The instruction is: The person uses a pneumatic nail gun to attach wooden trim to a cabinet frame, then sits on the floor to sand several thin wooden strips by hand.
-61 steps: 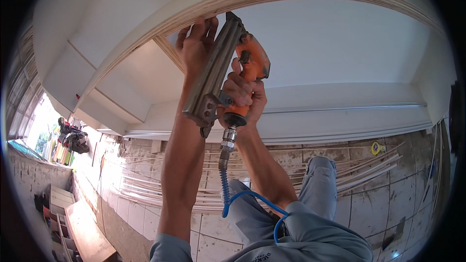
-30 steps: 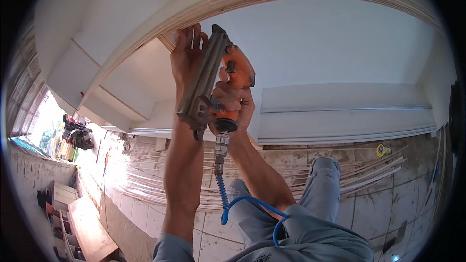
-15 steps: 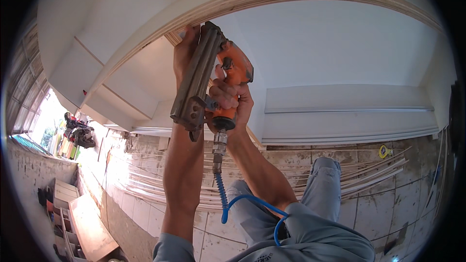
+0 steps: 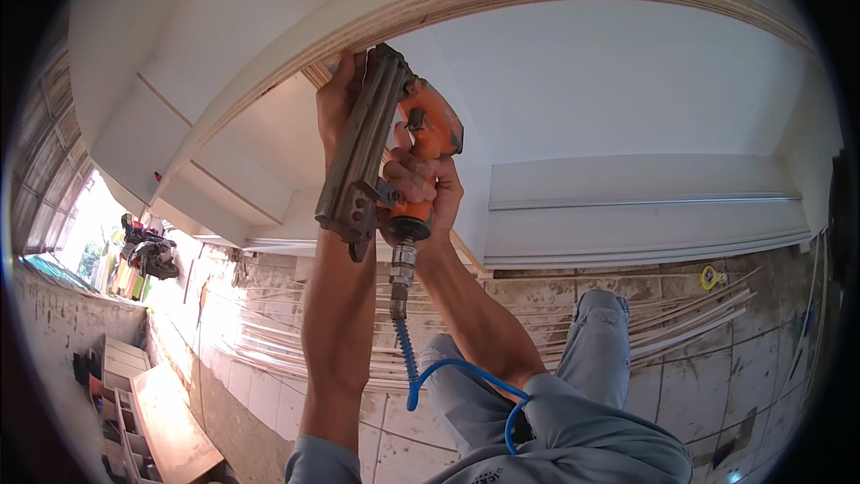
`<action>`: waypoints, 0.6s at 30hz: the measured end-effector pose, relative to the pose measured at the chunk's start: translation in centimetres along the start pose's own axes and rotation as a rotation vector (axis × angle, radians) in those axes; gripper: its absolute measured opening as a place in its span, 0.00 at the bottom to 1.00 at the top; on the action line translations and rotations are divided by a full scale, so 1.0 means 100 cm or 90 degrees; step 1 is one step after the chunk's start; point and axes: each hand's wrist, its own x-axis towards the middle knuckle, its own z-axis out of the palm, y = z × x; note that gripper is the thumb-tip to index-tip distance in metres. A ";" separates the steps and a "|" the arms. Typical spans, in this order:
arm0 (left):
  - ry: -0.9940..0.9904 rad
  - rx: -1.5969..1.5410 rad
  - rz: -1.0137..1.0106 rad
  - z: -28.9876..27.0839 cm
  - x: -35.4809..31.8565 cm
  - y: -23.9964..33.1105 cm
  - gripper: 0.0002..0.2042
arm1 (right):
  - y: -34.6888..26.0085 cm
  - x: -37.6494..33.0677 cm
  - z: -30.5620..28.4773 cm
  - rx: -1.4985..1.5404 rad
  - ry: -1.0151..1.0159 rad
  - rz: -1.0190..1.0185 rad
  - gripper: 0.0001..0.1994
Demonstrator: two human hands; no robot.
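My right hand (image 4: 414, 177) is wrapped round the handle of an orange air nail gun (image 4: 434, 125) with a long, worn metal magazine. The tool points upward, its nose close under the layered plywood edge (image 4: 430, 7) of the white cabinet panel. A blue air hose (image 4: 466, 364) runs from the metal coupling at the handle's bottom down to my lap. Raised behind the magazine, my left hand (image 4: 335, 108) reaches the plywood edge beside a short plywood piece (image 4: 315, 73). The nail gun and the edge hide most of its fingers.
White cabinet panels (image 4: 609, 81) surround the work above and ahead. Long thin wood strips (image 4: 681, 327) lie across the tiled floor under my legs. A yellow tape roll (image 4: 709, 277) sits at the right, a wooden drawer unit (image 4: 170, 421) at lower left, dark machinery (image 4: 149, 246) by the bright opening.
The view has shifted very slightly. Both hands and the nail gun keep nearly the same place against the plywood edge.
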 end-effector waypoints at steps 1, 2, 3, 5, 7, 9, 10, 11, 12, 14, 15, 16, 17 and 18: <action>0.019 0.008 0.000 0.002 0.000 0.000 0.18 | 0.000 0.000 0.000 -0.004 -0.001 -0.001 0.23; 0.038 0.016 0.000 0.005 0.000 0.002 0.16 | 0.001 0.000 0.000 -0.007 -0.002 0.000 0.23; 0.058 0.024 0.000 0.008 -0.001 0.004 0.15 | 0.002 0.000 0.000 -0.009 -0.002 0.002 0.23; 0.068 0.007 -0.001 0.014 -0.004 0.007 0.14 | 0.003 0.001 0.000 -0.007 -0.003 0.005 0.23; 0.070 0.002 -0.006 0.017 -0.007 0.005 0.14 | 0.000 0.001 -0.002 -0.003 0.002 0.002 0.23; 0.065 0.022 -0.007 0.018 -0.009 0.007 0.14 | 0.002 0.001 -0.002 -0.014 -0.008 0.000 0.23; 0.054 0.016 -0.002 0.014 -0.008 0.006 0.14 | 0.002 0.001 -0.001 -0.020 -0.013 -0.001 0.22; 0.044 0.010 0.004 0.012 -0.006 0.004 0.15 | 0.001 0.001 -0.001 -0.008 -0.009 0.000 0.22; 0.033 0.003 0.009 0.010 -0.004 0.002 0.15 | 0.000 0.001 -0.001 0.003 -0.005 0.001 0.22; 0.024 0.004 0.019 0.006 -0.002 -0.004 0.16 | -0.003 0.000 -0.001 0.014 -0.001 0.000 0.22; 0.019 0.003 0.024 0.004 -0.001 -0.007 0.16 | -0.005 -0.001 -0.001 0.014 -0.002 -0.002 0.22; 0.030 0.032 0.038 0.009 -0.007 0.016 0.16 | 0.015 0.004 0.002 0.040 -0.009 0.019 0.22; 0.033 0.023 0.035 0.010 -0.006 0.009 0.16 | 0.008 0.003 0.000 0.034 -0.005 0.014 0.22; 0.037 0.015 0.032 0.011 -0.006 0.002 0.16 | 0.001 0.002 -0.002 0.028 -0.001 0.009 0.22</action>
